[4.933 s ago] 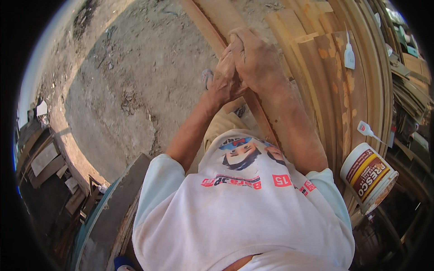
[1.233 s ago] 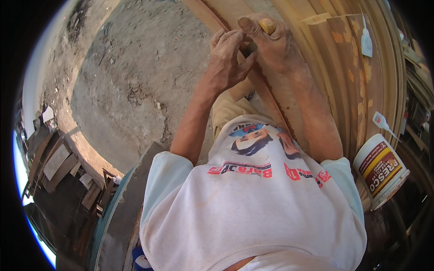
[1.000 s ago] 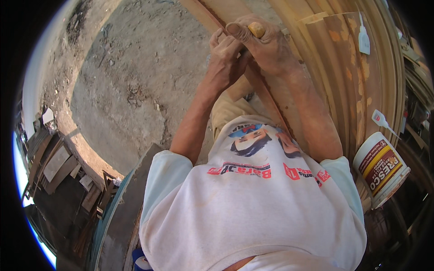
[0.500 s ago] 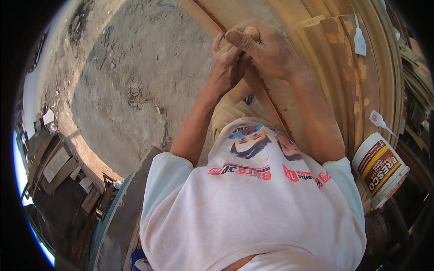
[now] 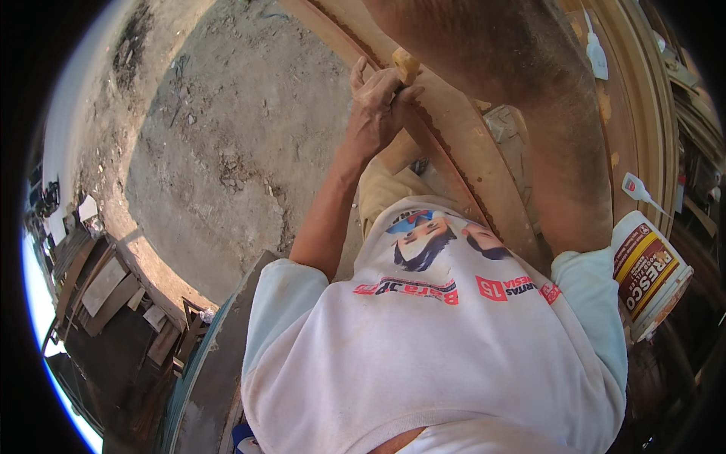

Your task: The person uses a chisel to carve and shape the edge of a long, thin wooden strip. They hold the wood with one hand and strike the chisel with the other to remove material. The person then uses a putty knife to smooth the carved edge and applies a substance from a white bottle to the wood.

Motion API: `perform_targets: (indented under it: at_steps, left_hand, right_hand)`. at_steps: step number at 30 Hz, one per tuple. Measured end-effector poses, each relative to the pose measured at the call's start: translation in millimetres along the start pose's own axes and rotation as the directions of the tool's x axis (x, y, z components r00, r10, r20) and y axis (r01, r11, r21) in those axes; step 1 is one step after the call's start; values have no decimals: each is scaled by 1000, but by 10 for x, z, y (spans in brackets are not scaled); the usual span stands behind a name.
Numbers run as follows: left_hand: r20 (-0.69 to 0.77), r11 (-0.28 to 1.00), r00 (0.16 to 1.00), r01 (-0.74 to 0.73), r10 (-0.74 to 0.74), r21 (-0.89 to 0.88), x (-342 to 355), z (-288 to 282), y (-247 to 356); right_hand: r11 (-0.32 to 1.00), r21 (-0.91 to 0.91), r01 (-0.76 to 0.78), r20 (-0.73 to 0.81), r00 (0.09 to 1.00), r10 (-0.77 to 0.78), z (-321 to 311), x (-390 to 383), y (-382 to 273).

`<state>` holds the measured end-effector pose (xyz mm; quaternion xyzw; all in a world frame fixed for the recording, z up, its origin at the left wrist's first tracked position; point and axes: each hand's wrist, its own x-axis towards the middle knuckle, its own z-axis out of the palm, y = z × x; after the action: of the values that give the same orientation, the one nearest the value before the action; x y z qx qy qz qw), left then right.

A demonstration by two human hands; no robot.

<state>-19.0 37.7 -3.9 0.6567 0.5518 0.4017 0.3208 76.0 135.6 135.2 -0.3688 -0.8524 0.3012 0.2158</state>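
As the head view looks down over a white, printed cloth shirt (image 5: 431, 344), the left hand (image 5: 375, 107) is seen curled around a yellow-brown, rounded wooden handle (image 5: 407, 66). The upper end of this handle projects from the fist, toward the upper right of the fingers; its lower end is hidden by the hand. The handle's visible axis is short and steep, whereas the long, flat, brown wooden board (image 5: 466, 141) beneath runs obliquely from upper left toward the lap. The left hand is the nearer, being in contact with the handle; the bare right forearm (image 5: 571, 170) lies apart, to its right. The right hand is beyond the upper edge, so whether it is clenched, empty or loaded cannot be told.

The board bears a narrow reddish-brown edge with a rough, dark line alongside. To the right lie long, curved-looking brown wooden planks (image 5: 631, 91), with a white plastic nozzle bottle (image 5: 597, 57) above a second, similar bottle (image 5: 634, 187). Below these, a white plastic tub with maroon and yellow bands (image 5: 650, 274) stands tilted. Grey, littered earthen ground (image 5: 219, 144) occupies the left; scrap boards (image 5: 106, 289) are heaped beyond.
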Motion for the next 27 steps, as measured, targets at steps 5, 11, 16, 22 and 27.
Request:
perform_targets:
  at_steps: [5,11,16,22,27]
  left_hand:
    - [36,994,993,-110,110,-2,-195,43,-383]
    - [-58,992,991,-119,117,-29,-191,-26,-201]
    - [-14,980,981,-191,192,59,-60,-88,-196]
    - [-154,996,984,-78,85,54,-96,-336,-131]
    - [-278,939,914,332,-297,88,39,-323,-258]
  right_hand:
    - [993,-108,-51,81,995,60,330,-36,-5]
    - [996,51,-70,-10,997,71,183,-35,79]
    - [998,49,-49,74,996,46,6,-414,252]
    - [970,239,-42,-155,985,81,212,-903,263]
    - [992,116,50,-297,955,-14,334,-1386,264]
